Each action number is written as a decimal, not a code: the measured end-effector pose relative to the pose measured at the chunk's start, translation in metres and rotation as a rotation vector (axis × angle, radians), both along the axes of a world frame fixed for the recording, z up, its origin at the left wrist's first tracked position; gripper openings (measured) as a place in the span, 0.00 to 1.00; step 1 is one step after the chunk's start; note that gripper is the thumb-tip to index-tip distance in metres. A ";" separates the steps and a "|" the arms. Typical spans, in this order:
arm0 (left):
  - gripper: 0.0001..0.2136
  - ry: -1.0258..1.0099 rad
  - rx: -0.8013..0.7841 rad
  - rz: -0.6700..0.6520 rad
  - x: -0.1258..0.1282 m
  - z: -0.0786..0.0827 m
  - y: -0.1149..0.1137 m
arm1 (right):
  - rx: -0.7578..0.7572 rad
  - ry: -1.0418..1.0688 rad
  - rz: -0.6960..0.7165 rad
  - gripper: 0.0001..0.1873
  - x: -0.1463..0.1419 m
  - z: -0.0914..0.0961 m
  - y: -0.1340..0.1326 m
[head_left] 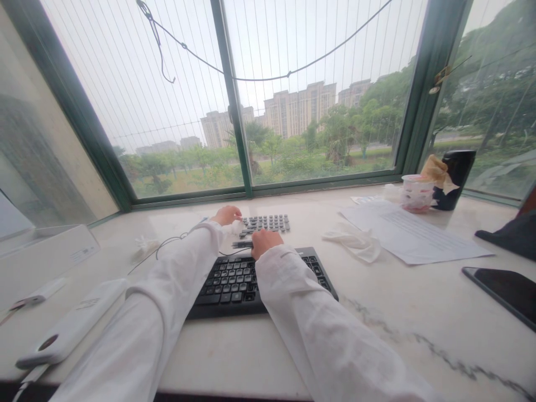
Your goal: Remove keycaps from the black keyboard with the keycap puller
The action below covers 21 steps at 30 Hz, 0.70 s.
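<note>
My left hand (pixel 226 215) rests curled on the marble sill, at the far left end of a block of loose black keycaps (pixel 264 224). A small white wad of tissue (pixel 237 227) lies against its fingers. My right hand (pixel 266 243) sits above the far edge of a black computer keyboard (pixel 247 285), its fingers next to a short black bar (pixel 242 244). Whether that hand grips the bar is hidden. White sleeves cover both forearms, and the left one hides the keyboard's left end.
A thin dark cable (pixel 167 243) trails left of my arm. A white power bank (pixel 69 324) lies left, and a printed sheet (pixel 414 234), a crumpled white tissue (pixel 354 243), a plastic cup (pixel 416 192), a black tumbler (pixel 456 178) and a black phone (pixel 502 296) lie right. A window stands beyond.
</note>
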State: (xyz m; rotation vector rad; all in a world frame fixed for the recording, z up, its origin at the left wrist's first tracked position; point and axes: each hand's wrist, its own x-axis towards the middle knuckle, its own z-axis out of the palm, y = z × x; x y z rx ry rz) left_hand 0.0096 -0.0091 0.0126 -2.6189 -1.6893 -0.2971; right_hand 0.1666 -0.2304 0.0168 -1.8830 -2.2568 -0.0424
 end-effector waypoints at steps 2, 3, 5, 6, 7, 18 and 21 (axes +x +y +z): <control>0.10 -0.013 0.003 0.006 -0.002 0.006 -0.006 | 0.004 0.002 -0.007 0.15 0.001 0.000 0.001; 0.10 -0.018 0.008 0.007 -0.004 0.010 -0.009 | 0.009 0.003 -0.008 0.15 0.001 0.000 0.002; 0.10 -0.028 0.025 0.007 -0.007 0.020 -0.018 | 0.022 0.004 -0.005 0.15 0.001 0.000 0.002; 0.09 -0.032 0.035 0.005 -0.009 0.025 -0.024 | 0.029 0.005 -0.003 0.14 0.001 0.000 0.002; 0.09 -0.036 0.045 0.004 -0.011 0.031 -0.030 | 0.034 0.006 -0.004 0.14 0.001 0.001 0.001; 0.10 -0.148 0.214 -0.215 -0.014 0.059 -0.133 | 0.057 0.026 -0.083 0.14 0.006 0.001 0.002; 0.10 -0.146 0.246 -0.270 -0.016 0.044 -0.159 | 0.119 0.065 -0.088 0.13 0.013 0.000 0.003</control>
